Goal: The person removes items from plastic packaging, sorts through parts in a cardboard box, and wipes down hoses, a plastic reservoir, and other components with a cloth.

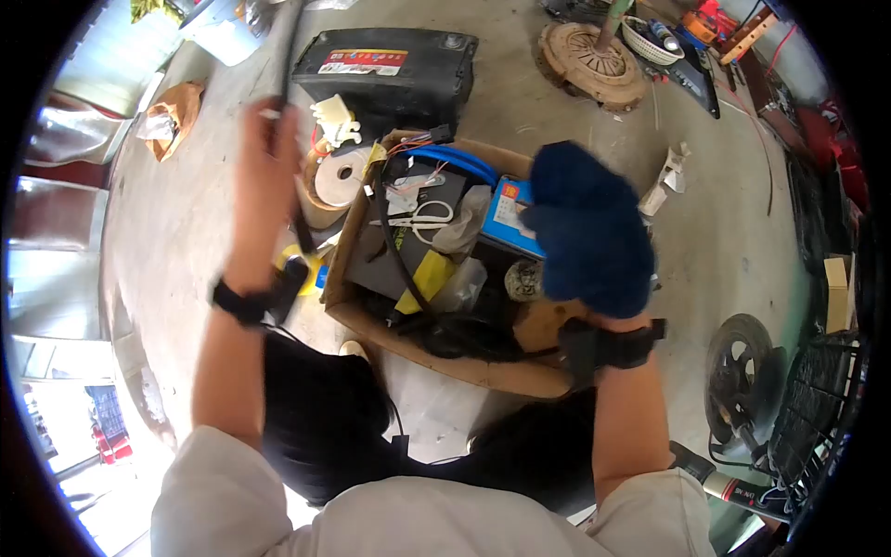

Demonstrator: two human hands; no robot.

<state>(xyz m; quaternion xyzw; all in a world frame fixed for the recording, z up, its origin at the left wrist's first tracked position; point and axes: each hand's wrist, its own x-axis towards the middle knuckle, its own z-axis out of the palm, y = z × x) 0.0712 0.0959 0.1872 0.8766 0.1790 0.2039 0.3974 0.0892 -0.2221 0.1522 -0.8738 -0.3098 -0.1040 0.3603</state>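
Observation:
My left hand (263, 181), blurred by motion, is closed around a long black rod-like piece (293, 56) that runs upward out of view and down past my palm. A dark blue cloth (589, 227) covers my right hand, hiding its fingers; it hangs over the right side of an open cardboard box (445, 364). Inside the box are white-handled scissors (425, 221), a blue box (512, 218), a yellow piece (427, 281), clear plastic bags (462, 223) and a black cable coil (464, 336).
Behind the box lies a large black battery (390, 79) with a red label. A tape roll (339, 176) stands left of the box. A rusty round clutch plate (594, 67) and a white basket (650, 42) are at the back right. A small wheel (738, 376) stands at right.

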